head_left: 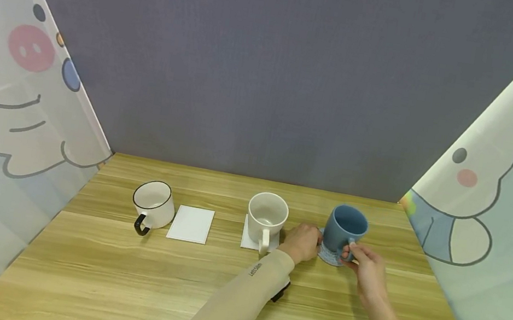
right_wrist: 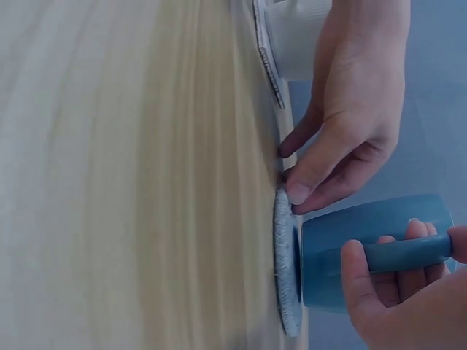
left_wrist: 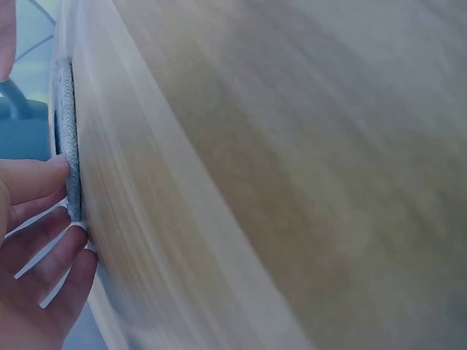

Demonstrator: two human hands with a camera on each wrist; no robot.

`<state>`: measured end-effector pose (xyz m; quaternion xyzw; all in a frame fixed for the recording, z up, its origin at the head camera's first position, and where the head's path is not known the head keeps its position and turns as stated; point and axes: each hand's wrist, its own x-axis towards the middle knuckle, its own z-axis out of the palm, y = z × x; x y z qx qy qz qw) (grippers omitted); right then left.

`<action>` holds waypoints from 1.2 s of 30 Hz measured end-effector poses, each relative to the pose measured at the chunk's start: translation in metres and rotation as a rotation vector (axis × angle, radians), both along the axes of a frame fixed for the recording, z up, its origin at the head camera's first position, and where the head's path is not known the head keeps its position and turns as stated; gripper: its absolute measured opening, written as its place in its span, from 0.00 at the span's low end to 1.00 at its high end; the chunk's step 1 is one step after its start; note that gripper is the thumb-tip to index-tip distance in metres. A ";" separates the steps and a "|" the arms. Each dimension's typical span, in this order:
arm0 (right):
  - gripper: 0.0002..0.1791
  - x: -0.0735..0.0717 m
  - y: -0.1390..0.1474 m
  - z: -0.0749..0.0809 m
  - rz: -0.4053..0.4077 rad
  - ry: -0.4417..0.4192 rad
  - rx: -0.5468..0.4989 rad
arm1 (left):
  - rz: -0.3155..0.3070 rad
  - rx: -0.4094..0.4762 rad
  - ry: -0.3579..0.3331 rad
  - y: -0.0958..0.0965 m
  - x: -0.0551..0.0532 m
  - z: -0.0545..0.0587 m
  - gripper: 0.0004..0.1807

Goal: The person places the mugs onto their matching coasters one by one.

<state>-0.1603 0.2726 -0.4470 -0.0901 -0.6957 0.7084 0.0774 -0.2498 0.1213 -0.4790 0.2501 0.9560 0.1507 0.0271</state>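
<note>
A blue mug [head_left: 345, 226] stands upright at the right, its base right at the top of a round grey-blue woven coaster [head_left: 329, 257]. My right hand [head_left: 368, 269] grips the mug's handle, with fingers curled through it in the right wrist view. From the left side, my left hand [head_left: 304, 241] pinches the coaster's rim. The left wrist view shows the thumb [left_wrist: 36, 177] on the coaster's upper face and the other fingers at its edge. Just left of that hand, a cream mug [head_left: 267, 214] sits on a white square coaster [head_left: 246, 240], handle toward me.
Farther left, a white mug with a black rim and black handle [head_left: 155, 205] stands on the wooden table [head_left: 119, 278], beside a bare white square coaster [head_left: 191, 224]. A grey panel [head_left: 269, 73] rises behind the table, and cartoon-printed curtains [head_left: 472, 214] flank it.
</note>
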 end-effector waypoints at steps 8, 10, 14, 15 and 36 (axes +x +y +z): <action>0.18 0.002 -0.002 -0.003 -0.005 -0.029 0.102 | 0.002 0.012 -0.011 -0.002 -0.001 0.001 0.04; 0.19 0.003 -0.002 -0.003 -0.008 -0.035 0.129 | -0.001 0.012 -0.007 -0.002 -0.001 0.001 0.04; 0.20 0.006 -0.002 -0.003 -0.008 -0.055 0.174 | -0.006 0.008 -0.002 -0.003 0.000 0.001 0.04; 0.20 0.007 -0.002 -0.003 -0.008 -0.059 0.177 | -0.007 0.004 -0.001 -0.003 0.000 0.001 0.04; 0.21 0.006 0.007 0.000 0.064 -0.135 0.155 | 0.068 0.007 0.105 0.002 0.024 0.033 0.04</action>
